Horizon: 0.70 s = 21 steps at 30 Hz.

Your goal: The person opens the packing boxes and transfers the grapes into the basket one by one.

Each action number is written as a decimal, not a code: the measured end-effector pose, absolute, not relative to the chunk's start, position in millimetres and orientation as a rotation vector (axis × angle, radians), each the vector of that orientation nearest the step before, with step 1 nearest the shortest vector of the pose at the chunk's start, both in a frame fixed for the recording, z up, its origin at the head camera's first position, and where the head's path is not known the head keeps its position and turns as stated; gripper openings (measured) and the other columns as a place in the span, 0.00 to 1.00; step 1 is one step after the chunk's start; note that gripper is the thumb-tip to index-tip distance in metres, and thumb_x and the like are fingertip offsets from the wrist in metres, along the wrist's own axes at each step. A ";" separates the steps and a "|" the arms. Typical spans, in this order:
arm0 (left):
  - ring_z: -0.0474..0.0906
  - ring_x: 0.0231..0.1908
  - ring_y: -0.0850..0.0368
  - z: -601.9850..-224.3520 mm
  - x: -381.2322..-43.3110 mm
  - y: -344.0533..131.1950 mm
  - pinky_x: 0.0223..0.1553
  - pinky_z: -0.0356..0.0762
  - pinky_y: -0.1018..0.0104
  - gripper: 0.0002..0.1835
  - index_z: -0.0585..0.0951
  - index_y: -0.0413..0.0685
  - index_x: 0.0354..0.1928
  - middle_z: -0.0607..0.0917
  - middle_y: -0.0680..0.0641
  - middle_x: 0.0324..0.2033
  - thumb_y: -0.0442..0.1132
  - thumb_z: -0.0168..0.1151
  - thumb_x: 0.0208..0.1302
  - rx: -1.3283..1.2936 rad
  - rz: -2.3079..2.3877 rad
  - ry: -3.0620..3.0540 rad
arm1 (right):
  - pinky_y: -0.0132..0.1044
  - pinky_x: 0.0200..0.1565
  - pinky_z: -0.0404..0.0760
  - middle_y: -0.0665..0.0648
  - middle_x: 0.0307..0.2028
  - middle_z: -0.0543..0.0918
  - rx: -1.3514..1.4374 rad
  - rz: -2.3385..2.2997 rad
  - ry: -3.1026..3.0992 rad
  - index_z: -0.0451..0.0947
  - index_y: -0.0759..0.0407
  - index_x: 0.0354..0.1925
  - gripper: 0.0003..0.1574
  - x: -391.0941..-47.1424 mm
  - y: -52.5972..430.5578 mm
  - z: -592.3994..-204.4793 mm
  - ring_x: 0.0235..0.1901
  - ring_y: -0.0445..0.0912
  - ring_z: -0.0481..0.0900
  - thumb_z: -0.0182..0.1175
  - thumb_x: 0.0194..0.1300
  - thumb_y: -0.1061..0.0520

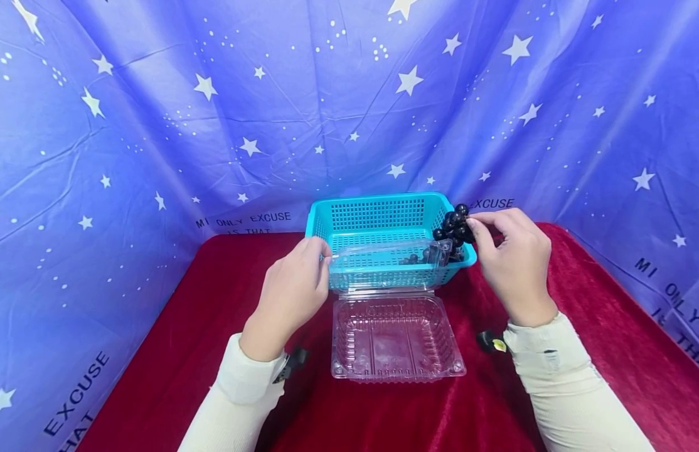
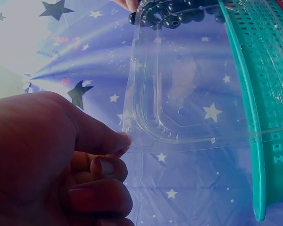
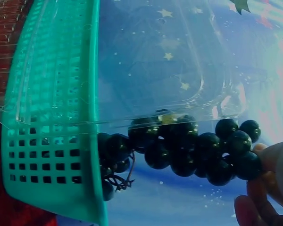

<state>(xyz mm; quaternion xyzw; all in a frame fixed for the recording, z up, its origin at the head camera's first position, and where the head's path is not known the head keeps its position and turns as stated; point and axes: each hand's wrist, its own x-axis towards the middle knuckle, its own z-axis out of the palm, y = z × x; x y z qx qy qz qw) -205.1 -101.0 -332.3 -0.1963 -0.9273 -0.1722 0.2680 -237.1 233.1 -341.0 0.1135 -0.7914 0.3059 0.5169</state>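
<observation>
My left hand (image 1: 295, 282) pinches the near-left corner of a clear plastic lid (image 2: 134, 80) between thumb and finger. The lid is hinged to a clear clamshell tray (image 1: 397, 370) and stands raised in front of a turquoise basket (image 1: 378, 199). At the basket's right end, my right hand (image 1: 516, 263) pinches the upper end of a bunch of dark grapes (image 1: 453, 226). In the right wrist view the grapes (image 3: 184, 160) stretch from the fingertips to the basket's rim, and a brown stem shows. Part of the bunch is hidden behind the basket wall.
More dark grapes (image 1: 411, 258) show through the lid, low in the basket. A red velvet cloth (image 1: 383, 420) covers the table. Behind it hangs a blue curtain (image 1: 327, 113) with white stars, close to the basket's back.
</observation>
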 end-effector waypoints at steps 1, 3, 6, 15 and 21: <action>0.65 0.20 0.59 -332.4 -205.2 -101.0 0.19 0.67 0.66 0.03 0.77 0.49 0.44 0.75 0.53 0.28 0.38 0.58 0.74 -0.529 -0.464 -2.504 | 0.19 0.37 0.60 0.59 0.33 0.88 0.266 0.740 -1.893 0.91 0.60 0.39 0.05 -237.6 232.8 -341.8 0.31 0.41 0.75 0.72 0.64 0.61; 0.66 0.20 0.59 -332.3 -205.0 -100.9 0.20 0.67 0.66 0.03 0.77 0.49 0.44 0.74 0.53 0.28 0.39 0.58 0.74 -0.528 -0.462 -2.511 | 0.19 0.37 0.60 0.60 0.34 0.88 0.258 0.746 -1.890 0.91 0.60 0.39 0.05 -238.3 232.6 -343.0 0.31 0.41 0.75 0.72 0.65 0.60; 0.65 0.20 0.59 -332.1 -204.7 -100.8 0.20 0.67 0.66 0.03 0.77 0.49 0.44 0.74 0.53 0.28 0.39 0.59 0.74 -0.528 -0.462 -2.518 | 0.19 0.37 0.59 0.60 0.34 0.88 0.240 0.758 -1.886 0.91 0.60 0.39 0.05 -239.3 231.6 -344.3 0.31 0.43 0.75 0.71 0.65 0.60; 0.65 0.20 0.60 -330.6 -203.9 -100.0 0.19 0.67 0.67 0.03 0.76 0.49 0.43 0.72 0.53 0.27 0.39 0.60 0.73 -0.532 -0.465 -2.525 | 0.18 0.40 0.60 0.62 0.33 0.88 0.199 0.787 -1.861 0.91 0.62 0.39 0.07 -242.0 231.9 -346.7 0.32 0.52 0.81 0.72 0.66 0.59; 0.66 0.20 0.60 -330.3 -203.3 -100.2 0.20 0.67 0.67 0.03 0.76 0.49 0.43 0.73 0.53 0.27 0.39 0.59 0.73 -0.533 -0.469 -2.528 | 0.20 0.38 0.61 0.59 0.33 0.88 0.224 0.797 -1.886 0.91 0.59 0.39 0.05 -247.4 230.0 -354.6 0.30 0.47 0.78 0.72 0.65 0.58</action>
